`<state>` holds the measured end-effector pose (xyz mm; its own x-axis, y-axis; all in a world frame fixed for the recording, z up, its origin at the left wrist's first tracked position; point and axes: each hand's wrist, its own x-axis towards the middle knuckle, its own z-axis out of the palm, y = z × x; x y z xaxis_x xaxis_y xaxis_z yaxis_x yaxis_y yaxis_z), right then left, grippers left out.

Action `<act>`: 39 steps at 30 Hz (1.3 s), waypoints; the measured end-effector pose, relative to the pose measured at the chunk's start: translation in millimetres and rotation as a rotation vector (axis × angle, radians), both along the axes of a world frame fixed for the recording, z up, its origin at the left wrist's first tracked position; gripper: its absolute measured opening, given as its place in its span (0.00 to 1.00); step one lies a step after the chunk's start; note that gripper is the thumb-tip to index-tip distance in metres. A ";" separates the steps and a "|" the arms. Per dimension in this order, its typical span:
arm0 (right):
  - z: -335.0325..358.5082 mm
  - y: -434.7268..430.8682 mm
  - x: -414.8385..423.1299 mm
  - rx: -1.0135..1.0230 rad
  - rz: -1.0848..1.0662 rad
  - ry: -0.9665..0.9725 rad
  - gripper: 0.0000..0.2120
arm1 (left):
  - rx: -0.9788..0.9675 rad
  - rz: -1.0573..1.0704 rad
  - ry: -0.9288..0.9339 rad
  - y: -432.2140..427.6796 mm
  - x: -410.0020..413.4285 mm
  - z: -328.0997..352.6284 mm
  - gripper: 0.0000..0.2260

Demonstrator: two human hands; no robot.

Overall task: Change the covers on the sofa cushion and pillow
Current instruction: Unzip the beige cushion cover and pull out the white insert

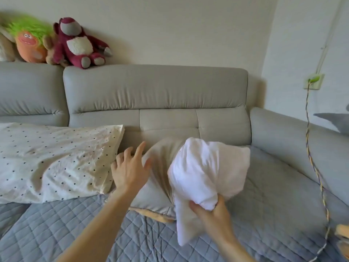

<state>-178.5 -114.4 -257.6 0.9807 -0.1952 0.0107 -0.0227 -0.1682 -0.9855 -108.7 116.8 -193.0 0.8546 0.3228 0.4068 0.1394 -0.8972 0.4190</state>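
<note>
1. The white cushion inner (207, 171) stands propped on the sofa seat, right of centre. The right hand (213, 214) bunches its lower corner tightly between curled fingers and thumb.
2. Touching it on the left lies a slack, creased beige-grey cover (158, 176). Folds hide where the two meet, so I cannot tell whether the inner is fully out of it.
3. The left hand (130, 171) is spread wide and holds nothing. It is at the cover's left edge, and contact with the cloth is not clear.
4. Progress, as I judge it: the cushion is at the stripping stage. No fresh cover shows anywhere in view. The dotted pillow (56, 159), lying flat on the left, is still in its dotted case, so its change looks wholly undone.
5. Edges: the backrest (154, 87) closes in just behind the cushion. The armrest (292, 144) bounds the seat on the right. The dotted pillow's corner is just beside the left hand.
6. Open room: the quilted mat (75, 233) in front of both hands is bare, as is the stretch to the right of the inner. Pulling toward the person looks freest.
7. A braided cable (311, 167) hangs from a wall socket (313, 81) over the armrest. A wide swing to the right could snag it.
</note>
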 end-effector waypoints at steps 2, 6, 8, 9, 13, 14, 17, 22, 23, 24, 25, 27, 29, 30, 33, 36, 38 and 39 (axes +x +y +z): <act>-20.1 4.1 1.6 0.023 -0.093 0.062 0.35 | -0.298 0.171 0.000 -16.7 -11.5 -35.5 0.34; -19.5 -2.7 4.7 0.126 -0.102 0.077 0.37 | -0.964 0.359 -0.063 -46.9 -33.3 -67.3 0.40; -19.5 -5.6 4.4 0.096 -0.051 0.070 0.37 | -1.134 0.291 -0.137 -57.2 -29.8 -67.7 0.36; -21.1 -6.6 3.5 0.083 -0.041 0.071 0.36 | -1.140 0.260 -0.188 -61.0 -27.4 -68.4 0.34; -14.0 -6.3 1.0 -0.067 0.014 0.053 0.28 | -1.030 0.328 -0.288 -59.1 -7.1 -67.2 0.24; -9.6 -5.9 -0.7 -0.124 0.059 0.032 0.24 | -1.023 0.346 -0.273 -55.4 -0.5 -66.5 0.23; 6.3 -7.4 -5.5 -0.199 0.181 -0.026 0.12 | -0.981 0.373 -0.189 -43.5 12.5 -65.2 0.22; 34.4 -38.9 -8.1 -0.199 0.216 -0.002 0.07 | -0.747 0.348 -0.105 -34.7 28.4 -57.8 0.20; 37.9 -49.0 -9.2 -0.168 0.202 0.012 0.07 | -0.707 0.342 -0.098 -30.3 32.8 -58.4 0.20; 40.9 -59.8 -11.1 -0.124 0.183 0.020 0.07 | -0.661 0.332 -0.089 -25.1 36.7 -60.1 0.18; 42.6 -70.7 -13.0 -0.080 0.173 0.027 0.07 | -0.616 0.319 -0.083 -19.7 39.2 -63.5 0.17; 42.8 -90.1 -13.7 -0.006 0.169 0.074 0.09 | -0.540 0.273 -0.090 -13.9 41.4 -71.9 0.15; 31.8 -104.1 -6.6 0.021 0.097 0.162 0.12 | -0.528 0.222 -0.080 -17.3 38.4 -73.7 0.14; 23.2 -109.1 -1.4 0.011 0.043 0.203 0.15 | -0.548 0.203 -0.066 -21.7 34.9 -71.2 0.14; 7.6 -113.2 5.7 -0.192 -0.094 0.313 0.35 | -0.624 0.115 -0.105 -40.5 19.2 -59.8 0.18; 10.0 -109.5 -4.4 -0.535 -0.354 0.193 0.49 | -0.421 0.059 -0.232 -60.6 -10.7 -47.9 0.24; 27.6 -93.8 -20.2 -0.691 -0.532 -0.199 0.45 | -0.128 -0.071 -0.299 -70.2 -28.6 -45.1 0.27; 38.6 -79.7 -29.8 -0.744 -0.539 -0.404 0.45 | 0.029 -0.155 -0.306 -75.4 -33.6 -47.4 0.29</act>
